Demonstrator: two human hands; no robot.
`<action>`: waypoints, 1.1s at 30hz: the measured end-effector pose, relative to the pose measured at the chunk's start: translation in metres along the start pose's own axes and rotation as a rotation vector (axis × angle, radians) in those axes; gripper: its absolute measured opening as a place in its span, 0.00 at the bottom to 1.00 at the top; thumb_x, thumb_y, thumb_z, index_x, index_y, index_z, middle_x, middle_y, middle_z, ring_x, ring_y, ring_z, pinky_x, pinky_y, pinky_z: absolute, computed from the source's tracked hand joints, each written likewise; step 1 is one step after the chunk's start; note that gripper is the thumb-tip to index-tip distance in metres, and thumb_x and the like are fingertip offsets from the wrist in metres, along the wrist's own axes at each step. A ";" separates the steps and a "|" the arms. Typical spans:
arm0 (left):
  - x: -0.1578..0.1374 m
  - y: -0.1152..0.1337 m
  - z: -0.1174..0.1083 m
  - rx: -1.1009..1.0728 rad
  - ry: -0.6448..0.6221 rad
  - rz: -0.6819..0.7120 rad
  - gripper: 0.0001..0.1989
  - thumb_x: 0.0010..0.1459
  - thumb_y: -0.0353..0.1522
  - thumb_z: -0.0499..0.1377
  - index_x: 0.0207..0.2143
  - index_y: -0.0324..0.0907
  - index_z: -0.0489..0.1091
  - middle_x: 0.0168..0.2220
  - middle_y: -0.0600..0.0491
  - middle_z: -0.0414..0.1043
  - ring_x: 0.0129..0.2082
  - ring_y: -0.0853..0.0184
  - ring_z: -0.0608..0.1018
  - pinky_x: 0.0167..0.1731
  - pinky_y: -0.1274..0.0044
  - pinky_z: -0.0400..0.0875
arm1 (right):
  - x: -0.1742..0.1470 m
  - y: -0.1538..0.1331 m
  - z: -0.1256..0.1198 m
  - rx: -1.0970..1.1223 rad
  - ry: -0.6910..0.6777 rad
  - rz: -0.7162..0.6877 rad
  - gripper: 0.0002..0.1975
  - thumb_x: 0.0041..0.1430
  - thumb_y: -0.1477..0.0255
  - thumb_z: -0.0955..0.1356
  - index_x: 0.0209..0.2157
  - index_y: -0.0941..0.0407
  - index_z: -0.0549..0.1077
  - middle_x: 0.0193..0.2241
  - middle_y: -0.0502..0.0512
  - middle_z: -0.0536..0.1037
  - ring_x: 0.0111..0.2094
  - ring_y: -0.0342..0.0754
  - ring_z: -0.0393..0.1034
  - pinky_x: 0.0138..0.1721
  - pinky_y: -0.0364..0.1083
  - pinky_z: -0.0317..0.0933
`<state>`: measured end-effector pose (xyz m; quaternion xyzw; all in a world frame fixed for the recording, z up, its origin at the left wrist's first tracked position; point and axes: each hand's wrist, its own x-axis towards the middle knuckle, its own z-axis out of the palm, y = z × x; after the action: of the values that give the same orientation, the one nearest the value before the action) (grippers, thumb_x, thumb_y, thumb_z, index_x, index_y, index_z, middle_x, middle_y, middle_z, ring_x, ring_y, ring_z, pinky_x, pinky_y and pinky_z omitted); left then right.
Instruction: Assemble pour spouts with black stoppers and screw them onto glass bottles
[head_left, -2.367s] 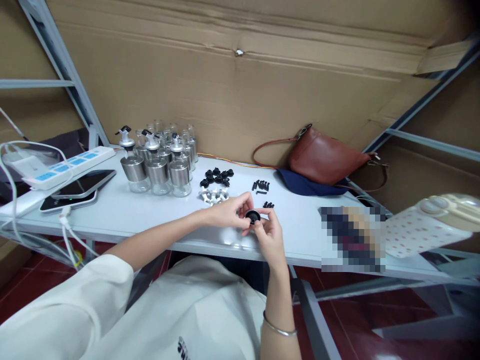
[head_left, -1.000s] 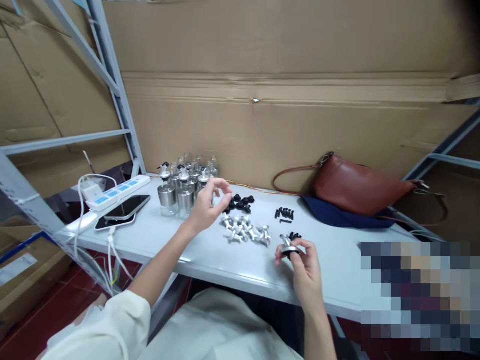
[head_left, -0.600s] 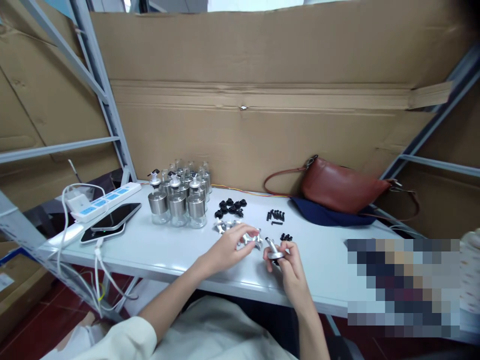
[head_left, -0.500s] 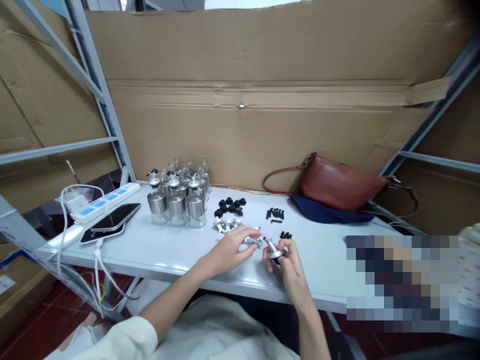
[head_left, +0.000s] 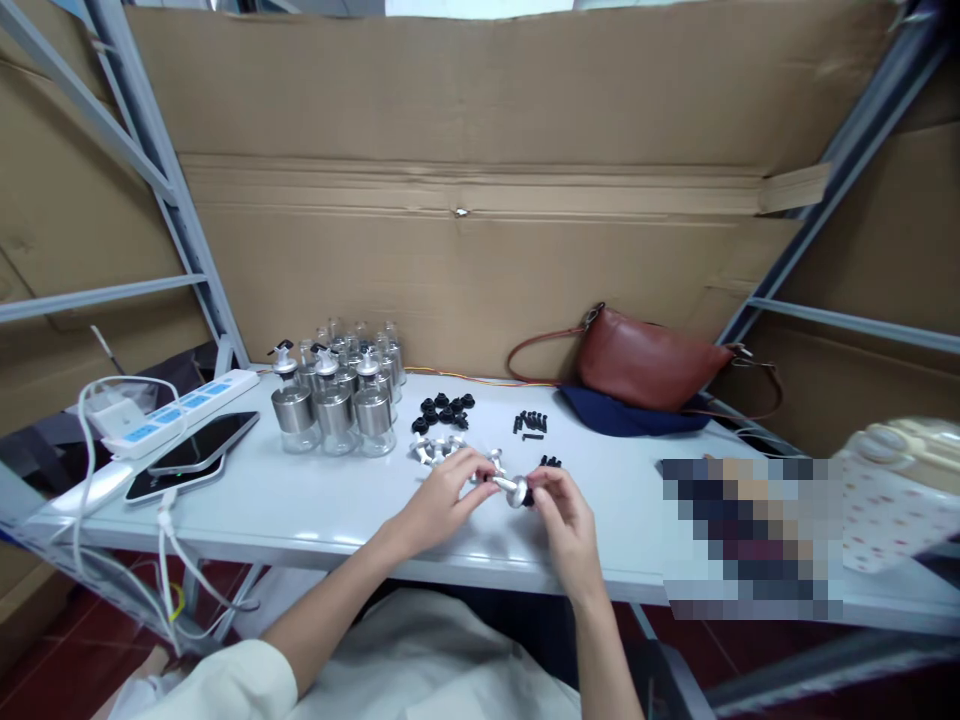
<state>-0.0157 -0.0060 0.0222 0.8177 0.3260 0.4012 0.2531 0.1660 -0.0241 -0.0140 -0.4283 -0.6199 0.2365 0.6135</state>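
Between my two hands is a silver pourer top (head_left: 516, 491) with a round collar and a black base, lying nearly sideways just above the table. The fingers of my left hand (head_left: 448, 502) close on its narrow spout end. My right hand (head_left: 564, 515) pinches the black base from the right. Silver pourer tops (head_left: 435, 450) lie by my left fingers, partly hidden. Farther back sits a cluster of black stoppers (head_left: 442, 408). Small black parts (head_left: 550, 462) are just beyond my right hand, and short black tubes (head_left: 531, 422) lie behind them.
Glass bottles with metal bands (head_left: 335, 408) stand at the back left, three in front wearing pourer tops. Two phones (head_left: 202, 445) and a power strip (head_left: 184, 410) lie at far left. A brown bag (head_left: 645, 360) rests on a navy cap (head_left: 622, 415). A blurred patch covers the right side.
My left hand has come onto the spout, which it was apart from before. The pourer top has tipped from upright to sideways, and my right hand now grips its base. The view has shifted right.
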 end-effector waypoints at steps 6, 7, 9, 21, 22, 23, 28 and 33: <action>0.000 0.002 -0.003 -0.010 0.157 -0.066 0.06 0.60 0.34 0.55 0.36 0.41 0.69 0.36 0.51 0.69 0.38 0.65 0.72 0.41 0.75 0.65 | 0.069 0.003 -0.033 -0.776 -0.157 -0.087 0.07 0.58 0.71 0.64 0.30 0.55 0.73 0.28 0.55 0.75 0.29 0.50 0.68 0.33 0.47 0.59; 0.000 0.003 -0.003 -0.018 0.175 -0.074 0.05 0.60 0.34 0.55 0.35 0.41 0.69 0.35 0.51 0.69 0.37 0.65 0.72 0.40 0.74 0.65 | 0.083 0.005 -0.037 -0.933 -0.232 -0.063 0.08 0.58 0.72 0.63 0.32 0.56 0.74 0.30 0.57 0.77 0.33 0.52 0.70 0.34 0.47 0.58; 0.001 0.002 -0.004 -0.050 0.203 -0.102 0.06 0.59 0.34 0.56 0.34 0.41 0.69 0.34 0.52 0.69 0.36 0.66 0.71 0.39 0.75 0.64 | 0.104 0.011 -0.041 -1.124 -0.344 0.005 0.11 0.58 0.76 0.62 0.33 0.56 0.77 0.34 0.60 0.78 0.37 0.54 0.71 0.33 0.46 0.58; 0.006 -0.003 -0.005 -0.646 0.258 -0.371 0.18 0.46 0.43 0.65 0.32 0.37 0.72 0.27 0.52 0.74 0.27 0.70 0.73 0.28 0.79 0.65 | 0.129 0.048 -0.035 -1.287 -0.506 0.147 0.13 0.53 0.77 0.65 0.35 0.55 0.80 0.36 0.60 0.81 0.38 0.53 0.74 0.32 0.43 0.57; 0.007 -0.002 -0.006 -0.663 0.266 -0.385 0.19 0.45 0.43 0.66 0.32 0.37 0.73 0.27 0.52 0.74 0.26 0.70 0.73 0.28 0.79 0.65 | 0.130 0.049 -0.035 -1.291 -0.512 0.137 0.13 0.53 0.77 0.65 0.35 0.55 0.80 0.36 0.60 0.81 0.38 0.53 0.74 0.32 0.43 0.57; 0.007 -0.002 -0.006 -0.680 0.270 -0.398 0.19 0.45 0.43 0.66 0.32 0.37 0.73 0.27 0.52 0.74 0.26 0.70 0.73 0.28 0.79 0.65 | 0.130 0.049 -0.034 -1.294 -0.518 0.125 0.13 0.53 0.77 0.64 0.35 0.55 0.80 0.35 0.61 0.81 0.38 0.53 0.74 0.32 0.43 0.57; 0.007 -0.002 -0.006 -0.759 0.276 -0.402 0.20 0.42 0.41 0.68 0.33 0.37 0.71 0.27 0.53 0.74 0.27 0.70 0.75 0.30 0.78 0.67 | 0.131 0.044 -0.031 -1.278 -0.532 0.049 0.10 0.52 0.78 0.65 0.29 0.56 0.80 0.31 0.60 0.81 0.35 0.53 0.75 0.30 0.44 0.56; 0.005 -0.003 -0.004 -0.803 0.321 -0.357 0.25 0.43 0.38 0.68 0.40 0.41 0.62 0.28 0.56 0.74 0.26 0.70 0.76 0.32 0.77 0.69 | 0.114 0.015 -0.020 -1.158 -0.476 -0.125 0.09 0.60 0.74 0.64 0.35 0.56 0.76 0.35 0.56 0.79 0.38 0.49 0.73 0.35 0.44 0.57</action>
<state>-0.0175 0.0004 0.0253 0.5138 0.3158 0.5671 0.5609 0.2025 0.0724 0.0401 -0.5896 -0.7909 -0.0848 0.1401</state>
